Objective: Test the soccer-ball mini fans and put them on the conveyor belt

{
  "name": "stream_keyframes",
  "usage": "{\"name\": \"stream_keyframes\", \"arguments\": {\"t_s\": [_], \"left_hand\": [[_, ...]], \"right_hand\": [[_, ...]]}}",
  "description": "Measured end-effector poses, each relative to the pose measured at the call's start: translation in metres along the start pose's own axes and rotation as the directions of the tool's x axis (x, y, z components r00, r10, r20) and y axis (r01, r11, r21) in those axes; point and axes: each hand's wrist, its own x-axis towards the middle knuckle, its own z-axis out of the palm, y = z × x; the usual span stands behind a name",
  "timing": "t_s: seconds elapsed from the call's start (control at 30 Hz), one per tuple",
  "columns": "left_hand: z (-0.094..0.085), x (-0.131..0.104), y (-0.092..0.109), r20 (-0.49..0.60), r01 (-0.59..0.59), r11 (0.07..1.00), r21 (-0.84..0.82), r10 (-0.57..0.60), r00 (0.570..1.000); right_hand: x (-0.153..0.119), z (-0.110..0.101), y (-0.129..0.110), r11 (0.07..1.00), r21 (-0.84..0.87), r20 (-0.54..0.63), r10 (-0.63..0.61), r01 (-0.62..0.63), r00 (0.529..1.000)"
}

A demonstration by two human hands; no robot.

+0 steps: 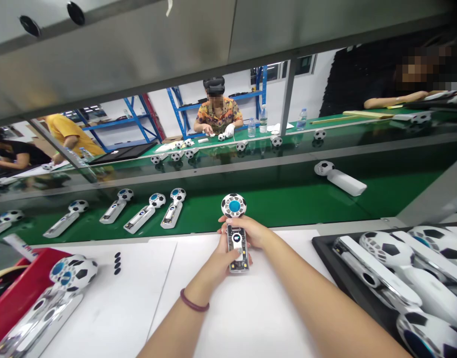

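Both my hands hold one handheld fan [233,205] upright over the white work surface. Its round head is patterned like a soccer ball, with a blue centre. The clear-fronted handle shows a small round lit display. My left hand [225,256] wraps the handle from the left, its thumb on the front below the display. My right hand [250,231] closes round the upper handle just under the head; some of its fingers are hidden behind the fan.
Several similar fans lie on the green conveyor [202,219] ahead. A black tray [325,253] of fans stands at right. At left are a red bin [21,283], more fans [73,273] and black dots [117,263]. Co-workers [219,112] sit beyond, under a low overhead shelf [138,54].
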Motion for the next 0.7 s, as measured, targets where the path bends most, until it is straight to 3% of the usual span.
{"name": "stream_keyframes", "arguments": {"t_s": [0.3,0.7], "left_hand": [[-0.0065,0.0004,-0.0039,0.019,0.011,1.000,0.008,-0.011,1.000],[-0.0002,-0.0012,0.0014,0.017,0.012,1.000,0.002,-0.012,1.000]], "right_hand": [[-0.0038,0.0063,-0.0061,0.999,0.029,-0.026,0.022,-0.021,0.999],[-0.0039,0.0056,-0.0048,0.998,0.065,-0.016,0.012,-0.011,1.000]]}}
